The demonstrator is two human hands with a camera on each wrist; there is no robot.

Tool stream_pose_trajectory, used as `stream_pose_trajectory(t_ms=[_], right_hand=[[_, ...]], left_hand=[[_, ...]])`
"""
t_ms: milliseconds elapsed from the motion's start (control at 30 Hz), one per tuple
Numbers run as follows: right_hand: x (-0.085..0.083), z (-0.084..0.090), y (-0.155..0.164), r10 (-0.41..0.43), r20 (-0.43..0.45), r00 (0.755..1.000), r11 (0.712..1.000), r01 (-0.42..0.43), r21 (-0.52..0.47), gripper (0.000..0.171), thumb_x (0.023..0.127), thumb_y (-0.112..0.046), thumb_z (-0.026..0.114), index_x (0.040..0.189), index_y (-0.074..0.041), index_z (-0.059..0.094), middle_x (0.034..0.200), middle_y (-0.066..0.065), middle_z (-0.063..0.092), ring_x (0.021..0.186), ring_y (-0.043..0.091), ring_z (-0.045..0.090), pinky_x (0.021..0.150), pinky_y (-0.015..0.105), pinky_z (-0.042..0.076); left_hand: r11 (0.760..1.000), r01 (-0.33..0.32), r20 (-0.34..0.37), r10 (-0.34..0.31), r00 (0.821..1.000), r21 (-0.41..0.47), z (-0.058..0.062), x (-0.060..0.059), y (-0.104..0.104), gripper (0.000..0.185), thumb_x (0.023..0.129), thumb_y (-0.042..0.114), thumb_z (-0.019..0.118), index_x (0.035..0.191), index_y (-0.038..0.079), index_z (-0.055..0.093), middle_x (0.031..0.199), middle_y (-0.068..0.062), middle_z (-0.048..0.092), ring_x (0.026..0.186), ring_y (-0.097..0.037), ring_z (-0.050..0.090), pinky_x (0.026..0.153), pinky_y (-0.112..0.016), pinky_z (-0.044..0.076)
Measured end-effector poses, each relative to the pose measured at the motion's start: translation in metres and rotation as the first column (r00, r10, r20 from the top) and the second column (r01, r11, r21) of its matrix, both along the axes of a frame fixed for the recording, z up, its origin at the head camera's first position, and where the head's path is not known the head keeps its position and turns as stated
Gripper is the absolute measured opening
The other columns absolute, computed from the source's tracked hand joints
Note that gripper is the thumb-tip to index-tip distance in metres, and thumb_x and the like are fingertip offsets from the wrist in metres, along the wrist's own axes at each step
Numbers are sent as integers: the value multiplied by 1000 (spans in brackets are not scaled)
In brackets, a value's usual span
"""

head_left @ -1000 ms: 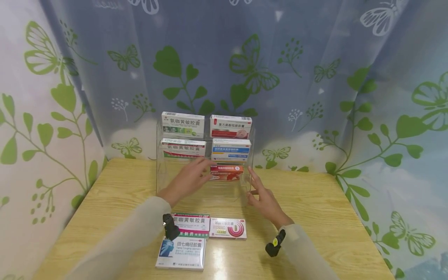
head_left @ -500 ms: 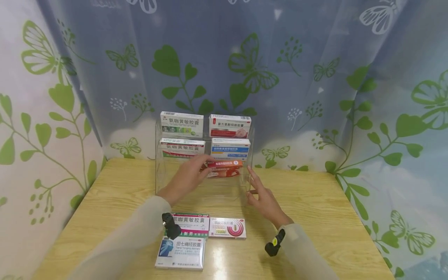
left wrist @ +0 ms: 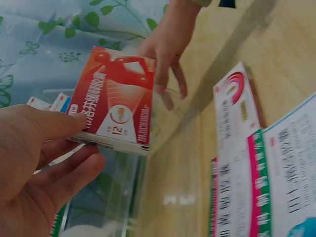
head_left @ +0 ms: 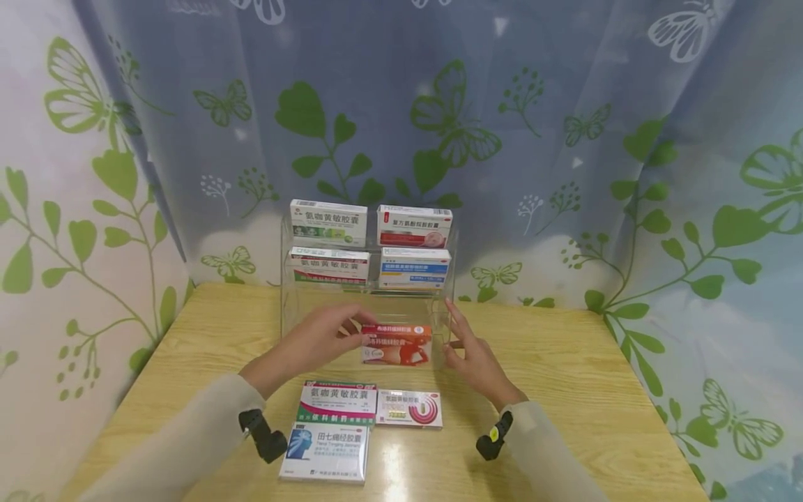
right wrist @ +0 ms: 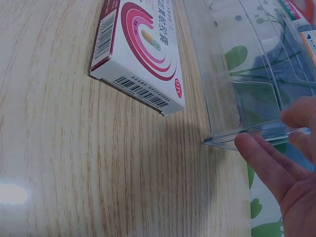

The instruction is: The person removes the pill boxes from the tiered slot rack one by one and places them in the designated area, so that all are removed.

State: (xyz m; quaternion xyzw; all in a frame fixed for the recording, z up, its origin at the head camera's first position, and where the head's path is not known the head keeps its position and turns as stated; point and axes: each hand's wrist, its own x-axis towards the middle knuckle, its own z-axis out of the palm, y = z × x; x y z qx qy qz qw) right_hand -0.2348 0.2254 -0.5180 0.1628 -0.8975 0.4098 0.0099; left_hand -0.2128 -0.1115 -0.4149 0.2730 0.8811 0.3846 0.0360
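- Left hand (head_left: 314,340) is pinching a red-orange medicine box (head_left: 396,344) by its left end, thumb on top and fingers underneath, as the left wrist view shows.
- That box (left wrist: 114,101) is hanging in the air just in front of the clear acrylic display rack (head_left: 439,322), above the wooden table (head_left: 564,390) and touching neither.
- Right hand (head_left: 473,352) is resting with straight, spread fingers against the rack's front right corner; in the right wrist view, fingertips (right wrist: 256,153) are touching the rack's lower front edge (right wrist: 256,131).
- Standing in the rack's upper tiers are four boxes: two green-and-white boxes (head_left: 328,223) on the rack's left side, a red-and-white box (head_left: 414,226) and a blue-and-white box (head_left: 414,268) on its right.
- Lying flat on the table in front of the rack are a pink-banded box (head_left: 337,403), a box with a red swirl (head_left: 409,408) just to its right, and a blue-and-white box with a head picture (head_left: 326,452) nearest the person.
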Motion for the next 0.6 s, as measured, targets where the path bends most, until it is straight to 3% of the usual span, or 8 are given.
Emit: stream_pose_trajectory(t_ms=[133,333,600], right_hand=[[0,0,0,1,-2,1000,1000,-1,-5,96,107,-4,65,175,-41,10,168,22,47,116,39,78,86,46,69],[0,-1,1,18,1,1000,1000,-18,-4,95,107,-4,64,176,-40,9,168,25,45,115,39,78,82,41,69],[1,4,1,16,12,1000,1000,-16,4,94,108,-4,64,176,-39,9,169,24,44,117,41,77,84,45,69]], left_hand=[[997,73,85,-72,994,-5,-20,14,0,24,102,16,78,126,17,75,124,-1,78,105,-14,73,87,-28,63],[993,115,209,-112,972,-6,-52,32,8,21,100,19,81,120,23,75,118,8,78,104,-10,71,89,-29,61],[985,160,312,-173,934,66,-76,50,18,15,99,20,82,112,23,76,119,5,74,98,-8,71,85,-27,60]])
